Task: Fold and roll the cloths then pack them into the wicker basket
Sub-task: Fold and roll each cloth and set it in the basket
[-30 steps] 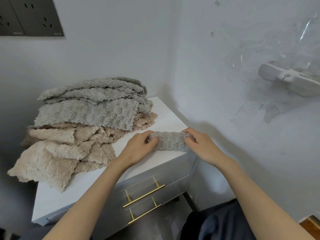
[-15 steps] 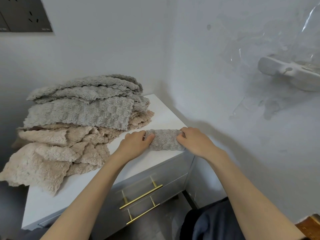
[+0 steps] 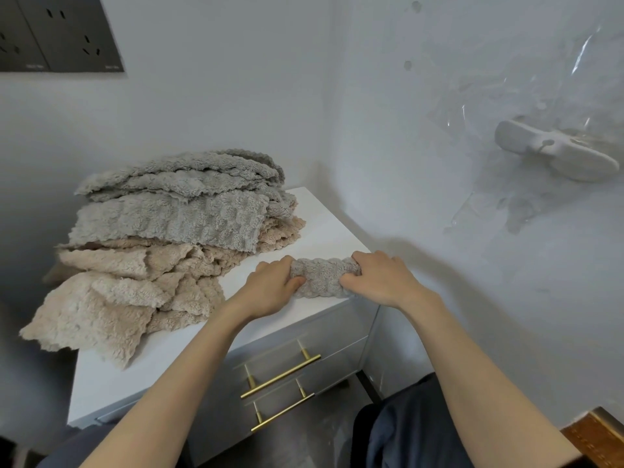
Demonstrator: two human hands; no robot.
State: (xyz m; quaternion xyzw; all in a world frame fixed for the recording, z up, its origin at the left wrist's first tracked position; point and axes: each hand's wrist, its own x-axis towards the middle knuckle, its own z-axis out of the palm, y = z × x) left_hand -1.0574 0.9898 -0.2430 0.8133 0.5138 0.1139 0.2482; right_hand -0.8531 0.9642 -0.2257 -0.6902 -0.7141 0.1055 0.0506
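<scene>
A small grey fluffy cloth (image 3: 322, 276), rolled into a short cylinder, lies near the front right corner of the white cabinet top (image 3: 332, 231). My left hand (image 3: 270, 287) grips its left end, thumb in front and fingers curled over the top. My right hand (image 3: 380, 278) grips its right end the same way. Behind and to the left sits a loose pile of cloths: grey ones (image 3: 179, 204) on top, beige ones (image 3: 111, 292) beneath, spilling over the cabinet's left edge. No wicker basket is in view.
The cabinet has two drawers with brass bar handles (image 3: 282, 376) facing me. White walls meet in a corner right behind it. A white bracket (image 3: 553, 153) juts from the right wall. Dark wall sockets (image 3: 57, 32) sit at upper left; a wooden edge (image 3: 597, 437) at lower right.
Both hands have closed tighter round the grey cloth, which has become a shorter, more compact roll. The pile of cloths has not moved.
</scene>
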